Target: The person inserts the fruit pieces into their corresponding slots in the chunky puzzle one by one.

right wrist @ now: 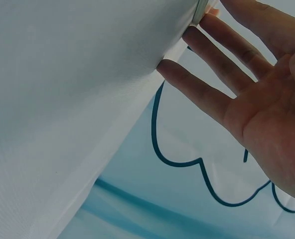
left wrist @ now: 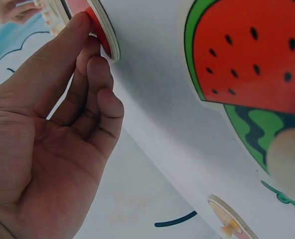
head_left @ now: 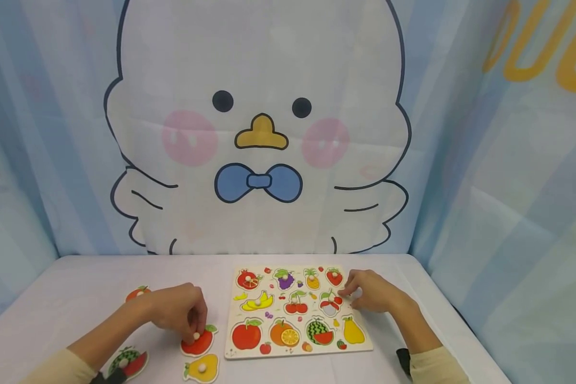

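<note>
My left hand (head_left: pixel 178 306) pinches the small knob of a red apple puzzle piece (head_left: pixel 204 345) with a green leaf, just left of the puzzle board (head_left: pixel 228 341). In the left wrist view, thumb and fingertips meet at the red piece (left wrist: pixel 103 32), which is cut off by the top edge. The pale board carries fruit pictures, with an apple picture (head_left: pixel 246 337) at its front left corner. My right hand (head_left: pixel 375 290) touches the board's right edge, its fingers (right wrist: pixel 197 94) extended and fingertips down at the tabletop in the right wrist view.
A yellow pear piece (head_left: pixel 211 365) lies in front of the apple piece. Nearer the left sleeve is a watermelon piece (head_left: pixel 136 365), partly covered by the wrist strap. An orange piece (head_left: pixel 136 293) sits behind the left forearm. A printed curtain (head_left: pixel 259 229) hangs behind the white table (head_left: pixel 86 277).
</note>
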A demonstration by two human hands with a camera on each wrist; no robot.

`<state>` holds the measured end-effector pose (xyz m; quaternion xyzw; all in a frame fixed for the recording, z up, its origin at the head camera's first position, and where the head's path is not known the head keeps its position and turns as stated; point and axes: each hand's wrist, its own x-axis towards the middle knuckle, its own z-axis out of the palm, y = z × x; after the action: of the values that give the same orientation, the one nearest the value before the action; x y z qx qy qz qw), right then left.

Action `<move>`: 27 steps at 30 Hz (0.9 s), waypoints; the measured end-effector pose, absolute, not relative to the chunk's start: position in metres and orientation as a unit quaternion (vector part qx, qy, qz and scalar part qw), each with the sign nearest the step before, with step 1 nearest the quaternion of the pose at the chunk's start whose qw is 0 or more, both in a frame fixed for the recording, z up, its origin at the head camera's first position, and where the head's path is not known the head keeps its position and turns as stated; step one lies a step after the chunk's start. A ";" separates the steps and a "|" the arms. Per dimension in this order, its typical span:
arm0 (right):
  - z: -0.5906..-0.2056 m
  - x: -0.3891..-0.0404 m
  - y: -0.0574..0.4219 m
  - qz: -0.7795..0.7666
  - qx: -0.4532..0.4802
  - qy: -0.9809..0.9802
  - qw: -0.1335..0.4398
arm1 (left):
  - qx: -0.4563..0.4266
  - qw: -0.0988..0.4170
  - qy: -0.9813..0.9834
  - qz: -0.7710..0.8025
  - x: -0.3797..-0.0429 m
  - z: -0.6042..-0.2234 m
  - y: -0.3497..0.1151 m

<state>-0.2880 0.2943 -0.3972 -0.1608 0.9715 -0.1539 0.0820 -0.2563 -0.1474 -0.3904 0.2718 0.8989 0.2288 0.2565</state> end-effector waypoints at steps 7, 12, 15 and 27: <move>-0.397 -0.288 0.294 -0.156 -0.156 0.972 0.082 | 0.285 0.250 0.896 0.230 -0.257 -0.388 -0.148; -0.397 -0.288 0.294 -0.156 -0.158 0.972 0.083 | 0.297 0.235 0.897 0.229 -0.258 -0.386 -0.147; -0.397 -0.289 0.294 -0.155 -0.156 0.972 0.082 | 0.306 0.228 0.894 0.234 -0.260 -0.384 -0.145; -0.397 -0.288 0.295 -0.159 -0.151 0.972 0.086 | 0.340 0.210 0.882 0.251 -0.262 -0.381 -0.127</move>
<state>-0.2880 0.2947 -0.3972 -0.1509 0.9720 -0.1585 0.0857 -0.2615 -0.1275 -0.3814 0.3403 0.8817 0.2507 0.2097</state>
